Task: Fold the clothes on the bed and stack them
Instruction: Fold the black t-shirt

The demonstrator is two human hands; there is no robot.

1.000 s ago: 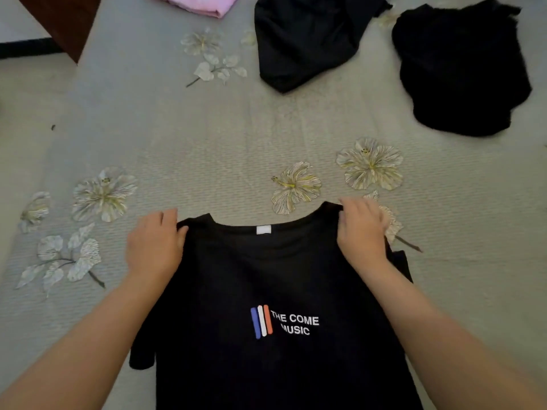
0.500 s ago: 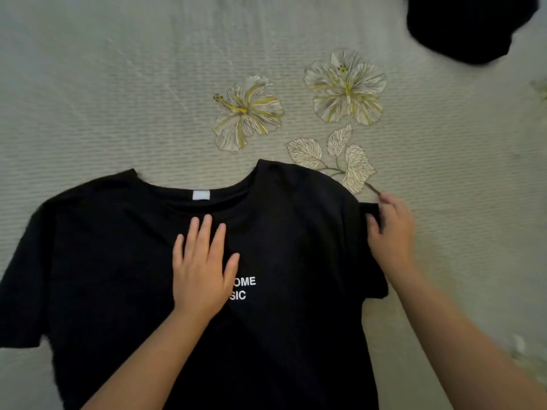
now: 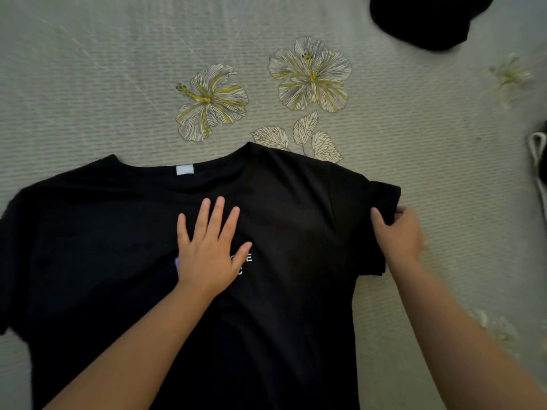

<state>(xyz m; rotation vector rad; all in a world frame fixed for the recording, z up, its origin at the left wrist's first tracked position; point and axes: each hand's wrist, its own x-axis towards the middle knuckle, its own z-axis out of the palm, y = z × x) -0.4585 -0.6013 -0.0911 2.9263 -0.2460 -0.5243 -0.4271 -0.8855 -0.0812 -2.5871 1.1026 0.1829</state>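
Observation:
A black T-shirt (image 3: pixel 118 247) with a white neck label and white chest print lies face up and spread flat on the bed. My left hand (image 3: pixel 208 250) rests flat on its chest, fingers spread, covering most of the print. My right hand (image 3: pixel 398 232) pinches the shirt's right sleeve at its outer edge, where the cloth is slightly bunched and lifted. The shirt's left sleeve reaches the frame's left edge.
The bed (image 3: pixel 88 84) has a grey-green woven cover printed with hibiscus flowers. Another black garment (image 3: pixel 426 19) lies at the top right. A dark item with a white strap (image 3: pixel 537 167) shows at the right edge.
Both hands left the shirt's shoulders. The left hand went down flat onto the chest and the right hand moved out to the right sleeve and gripped it. The view tilted down and closer.

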